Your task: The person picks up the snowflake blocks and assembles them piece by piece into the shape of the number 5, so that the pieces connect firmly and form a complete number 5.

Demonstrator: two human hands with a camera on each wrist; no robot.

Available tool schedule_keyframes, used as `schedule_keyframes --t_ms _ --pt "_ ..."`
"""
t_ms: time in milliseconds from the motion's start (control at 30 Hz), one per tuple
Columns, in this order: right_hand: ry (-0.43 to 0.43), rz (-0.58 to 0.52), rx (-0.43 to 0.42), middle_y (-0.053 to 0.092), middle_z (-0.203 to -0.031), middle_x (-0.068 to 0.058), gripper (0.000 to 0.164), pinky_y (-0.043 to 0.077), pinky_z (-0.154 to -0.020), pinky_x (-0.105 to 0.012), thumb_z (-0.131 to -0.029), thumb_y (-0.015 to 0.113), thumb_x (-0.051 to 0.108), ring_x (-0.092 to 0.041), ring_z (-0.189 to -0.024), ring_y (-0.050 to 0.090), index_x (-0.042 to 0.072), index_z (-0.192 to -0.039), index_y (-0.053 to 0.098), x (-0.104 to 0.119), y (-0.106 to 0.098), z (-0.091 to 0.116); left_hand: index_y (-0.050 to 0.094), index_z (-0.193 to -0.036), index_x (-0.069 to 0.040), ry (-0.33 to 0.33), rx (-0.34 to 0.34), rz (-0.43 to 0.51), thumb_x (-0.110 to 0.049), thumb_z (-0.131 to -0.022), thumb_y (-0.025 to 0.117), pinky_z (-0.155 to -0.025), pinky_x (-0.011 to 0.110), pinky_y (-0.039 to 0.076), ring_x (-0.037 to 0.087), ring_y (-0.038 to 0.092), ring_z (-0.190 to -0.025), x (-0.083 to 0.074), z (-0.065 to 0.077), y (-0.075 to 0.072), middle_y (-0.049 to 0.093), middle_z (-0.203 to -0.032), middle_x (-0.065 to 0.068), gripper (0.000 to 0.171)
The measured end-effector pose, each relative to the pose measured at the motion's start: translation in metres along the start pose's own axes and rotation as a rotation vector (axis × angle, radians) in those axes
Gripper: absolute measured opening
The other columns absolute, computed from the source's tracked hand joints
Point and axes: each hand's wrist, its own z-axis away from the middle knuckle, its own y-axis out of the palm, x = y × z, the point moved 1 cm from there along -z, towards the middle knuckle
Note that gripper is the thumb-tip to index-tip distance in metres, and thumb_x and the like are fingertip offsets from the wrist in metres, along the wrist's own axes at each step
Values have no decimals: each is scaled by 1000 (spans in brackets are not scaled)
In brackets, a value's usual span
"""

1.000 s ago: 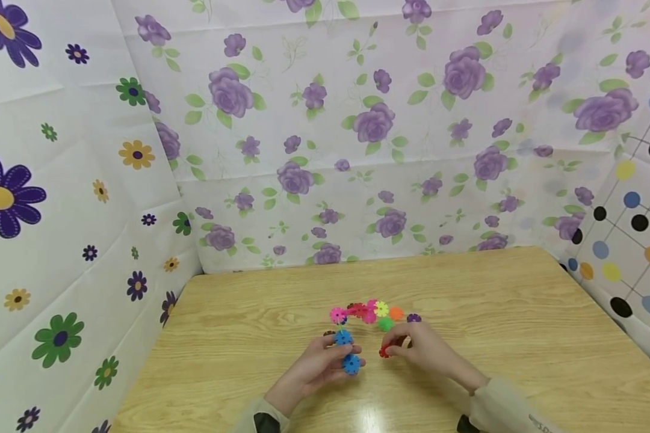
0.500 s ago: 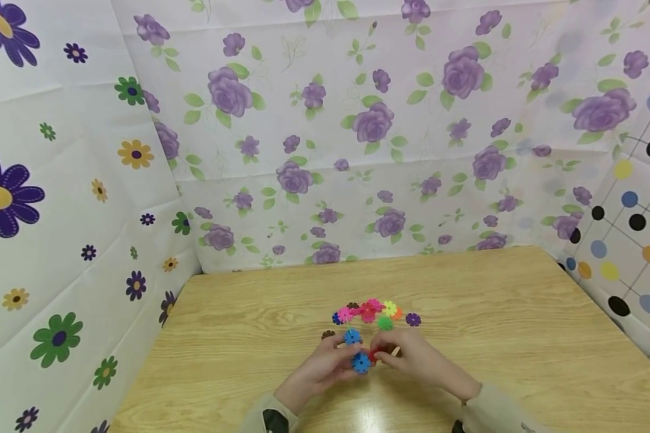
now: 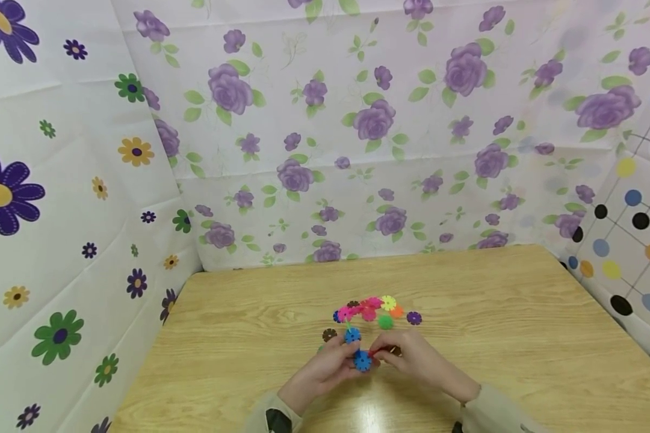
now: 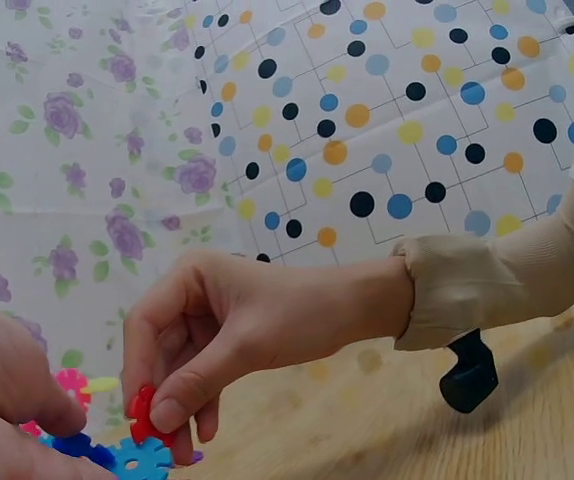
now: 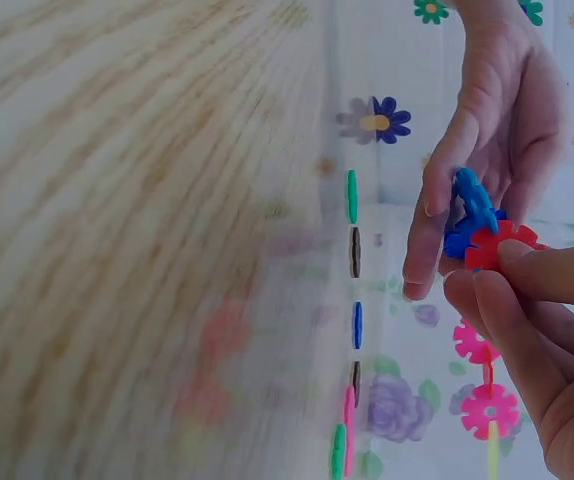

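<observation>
My left hand (image 3: 327, 368) grips the near end of a chain of notched plastic snowflake discs, with a blue disc (image 3: 363, 361) beyond the fingertips and another blue disc (image 3: 352, 335) just above the thumb. From there the chain runs away from me to pink discs (image 3: 345, 313) and a yellow disc (image 3: 388, 302). Thumb and fingers of my right hand (image 3: 416, 356) pinch a red snowflake disc (image 5: 497, 245). In the left wrist view this red disc stands on edge at the rim of a light-blue disc (image 4: 142, 460). My left palm partly hides the chain.
Loose discs lie on the wooden table (image 3: 238, 361): a brown disc (image 3: 329, 335) left of the chain, a green disc (image 3: 386, 322), an orange disc (image 3: 396, 311) and a purple disc (image 3: 414, 317) beyond my right hand. Patterned cloth walls (image 3: 303, 150) stand behind and beside it.
My right hand has moved left with the red disc, bringing it to the blue one. My left hand has shifted slightly right with the chain, uncovering the loose brown disc.
</observation>
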Motion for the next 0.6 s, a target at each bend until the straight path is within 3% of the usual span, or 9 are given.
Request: schedule_keyframes --t_ms 100,233,433,567,600 --pt "-71 44 -15 73 -85 -3 16 53 -61 -13 -84 70 -2 -11 -71 68 11 -92 72 0 2 -1 8 -148 6 -10 -16 49 -9 -105 33 -107 56 38 48 47 -127 1 2 5 41 -134 37 52" --pt "-161 106 -36 73 -83 0 16 52 -64 -10 -81 72 -5 -6 -74 67 9 -89 72 0 4 -3 6 -147 3 -12 -31 71 -7 -105 29 -108 57 37 46 48 -127 2 2 9 37 -137 38 49" --pt "-161 105 -48 72 -80 2 17 51 -64 -9 -79 73 -5 0 -73 64 11 -85 72 1 9 -2 -4 -149 2 -8 -51 31 -5 -104 28 -104 52 45 44 57 -117 4 4 11 41 -133 37 56" --pt "-177 120 -68 71 -79 3 17 50 -64 -7 -79 73 -5 0 -73 63 12 -83 71 1 14 -1 -3 -149 3 -3 -55 19 -6 -104 29 -100 50 48 41 61 -111 5 4 11 48 -126 33 56" --pt "-184 121 -76 71 -79 3 17 50 -64 -6 -79 73 -6 0 -72 64 11 -83 71 1 15 -1 7 -147 4 -3 -55 19 -6 -104 29 -100 49 49 39 62 -110 5 4 12 50 -125 32 49"
